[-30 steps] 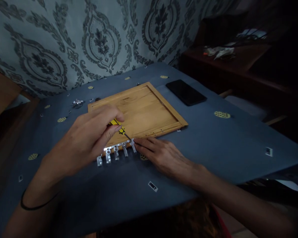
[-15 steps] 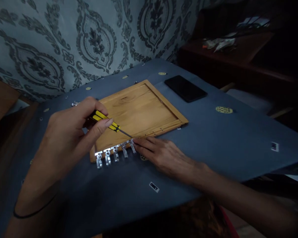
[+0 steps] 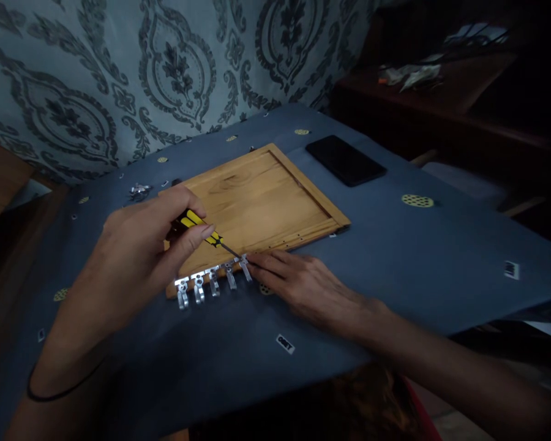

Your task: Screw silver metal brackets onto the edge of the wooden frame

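Note:
My left hand [image 3: 135, 260] is closed around the yellow and black handle of a screwdriver [image 3: 204, 228]. The thin shaft slants down to the right, and its tip meets the rightmost metal hook [image 3: 245, 268]. My right hand [image 3: 305, 285] lies low at that same hook, its fingertips pressed against the hook's right side. Several silvery hooks [image 3: 199, 288] line the near edge of a framed wooden board [image 3: 252, 199], their curved ends hanging past it. Small dark holes dot the edge to the right of the hooks. My left fingers cover part of the board's left side.
A blue patterned cloth covers the table [image 3: 371, 269]. Beyond the board's right corner lies a black phone [image 3: 345, 160]. Loose metal pieces [image 3: 140, 191] sit at the back left. Patterned fabric [image 3: 179, 67] rises behind the table, and dark furniture [image 3: 441, 104] stands at the back right.
My left hand has shifted slightly to the right with the screwdriver, the tip staying at the rightmost hook. My right hand holds nearly the same place. The view has shifted a little.

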`<state>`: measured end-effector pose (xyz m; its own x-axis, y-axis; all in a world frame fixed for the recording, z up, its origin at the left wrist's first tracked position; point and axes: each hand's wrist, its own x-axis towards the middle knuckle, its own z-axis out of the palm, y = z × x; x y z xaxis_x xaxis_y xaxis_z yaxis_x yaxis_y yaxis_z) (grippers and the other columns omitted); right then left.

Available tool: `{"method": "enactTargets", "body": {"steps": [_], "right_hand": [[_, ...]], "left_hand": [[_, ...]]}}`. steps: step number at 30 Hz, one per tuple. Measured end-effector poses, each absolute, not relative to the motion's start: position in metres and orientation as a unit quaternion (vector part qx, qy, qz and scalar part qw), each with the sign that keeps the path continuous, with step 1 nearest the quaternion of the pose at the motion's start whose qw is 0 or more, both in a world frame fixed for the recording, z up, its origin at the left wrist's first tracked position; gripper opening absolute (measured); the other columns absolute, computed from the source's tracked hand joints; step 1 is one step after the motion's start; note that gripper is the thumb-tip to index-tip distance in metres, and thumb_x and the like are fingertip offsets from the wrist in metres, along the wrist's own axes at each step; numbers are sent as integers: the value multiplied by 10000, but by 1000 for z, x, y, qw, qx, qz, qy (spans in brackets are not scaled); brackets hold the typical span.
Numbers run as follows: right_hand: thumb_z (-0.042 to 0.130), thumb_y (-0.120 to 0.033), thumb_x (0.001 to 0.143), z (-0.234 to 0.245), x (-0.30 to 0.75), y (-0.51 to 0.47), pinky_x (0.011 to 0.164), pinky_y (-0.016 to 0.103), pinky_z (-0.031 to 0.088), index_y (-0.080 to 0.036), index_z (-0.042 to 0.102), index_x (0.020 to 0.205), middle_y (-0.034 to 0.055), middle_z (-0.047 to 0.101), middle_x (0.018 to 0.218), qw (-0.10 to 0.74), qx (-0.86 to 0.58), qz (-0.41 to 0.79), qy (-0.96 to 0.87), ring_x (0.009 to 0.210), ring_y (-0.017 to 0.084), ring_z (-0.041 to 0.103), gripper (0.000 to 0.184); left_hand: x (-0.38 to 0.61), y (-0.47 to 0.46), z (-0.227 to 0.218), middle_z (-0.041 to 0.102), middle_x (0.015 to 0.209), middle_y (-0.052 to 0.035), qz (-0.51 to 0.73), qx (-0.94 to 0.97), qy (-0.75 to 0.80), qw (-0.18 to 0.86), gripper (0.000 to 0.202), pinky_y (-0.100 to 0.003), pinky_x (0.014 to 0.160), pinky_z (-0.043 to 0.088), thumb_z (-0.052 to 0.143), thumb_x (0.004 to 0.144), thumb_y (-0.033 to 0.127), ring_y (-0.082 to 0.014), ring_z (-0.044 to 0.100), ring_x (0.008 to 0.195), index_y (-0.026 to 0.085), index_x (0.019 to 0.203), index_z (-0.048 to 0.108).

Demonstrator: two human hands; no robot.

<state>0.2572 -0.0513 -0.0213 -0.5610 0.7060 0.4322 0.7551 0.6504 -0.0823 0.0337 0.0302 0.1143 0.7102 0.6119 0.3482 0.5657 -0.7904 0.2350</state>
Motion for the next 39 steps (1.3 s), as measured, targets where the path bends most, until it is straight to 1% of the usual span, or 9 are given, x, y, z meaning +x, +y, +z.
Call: {"method": "enactTargets", "body": {"steps": [4,7,14,20,25,29,31,35,39], "right_hand": [[515,39,870,-22,258,-52,776,370,661,-103,657,1259,138,724,1323,218,-412,-50,-883,1096,262,724,438],[508,35,879,-21,258,-51,807,343,654,-119,664,1257,121,730,1318,217,-414,-55,-882,1104,243,722,437],[495,43,878,-20,257,-51,750,377,663,-93,667,1240,147,731,1306,223,-411,-44,-883,1084,264,728,423],[522,22,882,-19,257,-52,778,342,651,-106,677,1232,126,741,1297,221,-413,-57,-882,1060,244,728,403],[491,29,870,-20,257,-52,733,358,651,-99,683,1222,134,745,1285,222,-411,-60,-882,1022,252,731,421],[480,38,864,-21,258,-52,775,336,640,-115,673,1258,126,737,1310,203,-420,-64,-882,1068,233,718,465],[492,34,867,-21,258,-52,789,327,634,-120,675,1255,121,739,1307,202,-423,-65,-881,1073,227,714,456],[521,22,878,-21,257,-52,765,336,628,-110,687,1217,128,740,1294,213,-423,-57,-879,1025,235,719,400],[498,30,878,-21,257,-52,763,359,632,-96,685,1219,143,733,1300,218,-418,-49,-881,1037,249,717,408]], "left_hand": [[34,30,112,673,772,19,210,921,324,51,164,-335,537,422,559,980,422,-181,641,635,282,910,610],[34,30,111,662,759,25,215,920,325,50,155,-337,541,421,569,980,422,-181,636,632,287,919,613],[35,29,112,654,748,23,220,918,327,40,153,-325,535,415,605,961,397,-172,630,610,272,874,621],[34,28,112,667,759,23,209,923,318,56,208,-331,503,380,591,980,460,-166,601,580,285,879,641],[33,25,115,628,662,40,200,928,309,52,216,-332,463,351,584,973,493,-158,541,504,309,886,655],[35,22,117,611,613,58,198,934,293,50,269,-314,419,347,576,983,528,-133,500,445,303,855,646],[36,20,119,615,610,63,191,938,283,55,281,-308,405,351,566,994,533,-125,495,428,302,857,651],[37,16,122,612,598,74,179,945,259,89,270,-298,401,369,593,989,530,-111,488,403,303,857,654],[38,14,124,629,622,74,154,946,268,94,333,-293,426,374,557,1003,559,-111,502,418,278,843,641]]}}
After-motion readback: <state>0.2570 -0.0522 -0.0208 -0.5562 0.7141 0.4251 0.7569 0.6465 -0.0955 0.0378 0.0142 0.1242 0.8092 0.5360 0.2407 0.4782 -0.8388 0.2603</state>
